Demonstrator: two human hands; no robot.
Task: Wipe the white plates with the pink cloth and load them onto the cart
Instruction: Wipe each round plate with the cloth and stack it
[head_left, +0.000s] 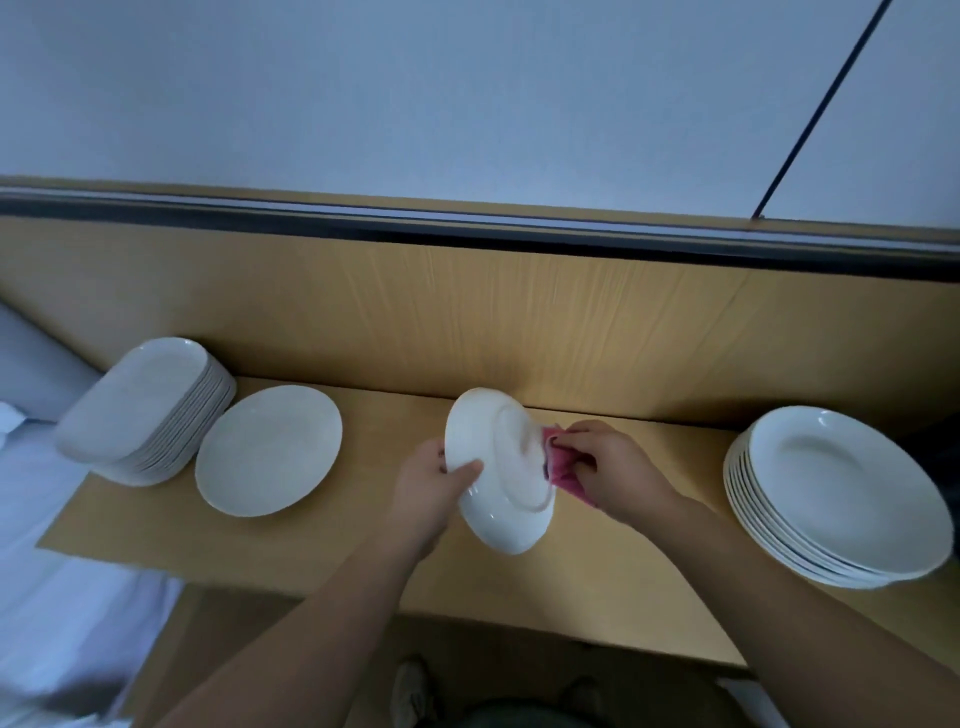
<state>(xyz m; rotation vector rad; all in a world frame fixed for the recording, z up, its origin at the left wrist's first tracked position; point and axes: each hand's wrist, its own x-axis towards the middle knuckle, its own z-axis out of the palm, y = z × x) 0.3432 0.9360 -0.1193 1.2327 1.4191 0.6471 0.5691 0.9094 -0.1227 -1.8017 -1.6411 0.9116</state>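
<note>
My left hand (434, 483) grips a white plate (498, 499) by its near left rim, tilted on edge above the wooden shelf with its underside toward me. My right hand (613, 467) holds the bunched pink cloth (563, 467) against the plate's right side. A single white plate (269, 451) lies flat to the left. At the far left sits a stack of white oblong plates (148, 410). A stack of round deep white plates (841, 499) stands at the right.
The wooden shelf (363, 551) has a wooden back panel (467, 322) with a dark rail above it. A pale wall rises behind. White fabric (67, 597) lies at lower left. My shoes show on the floor below the shelf edge.
</note>
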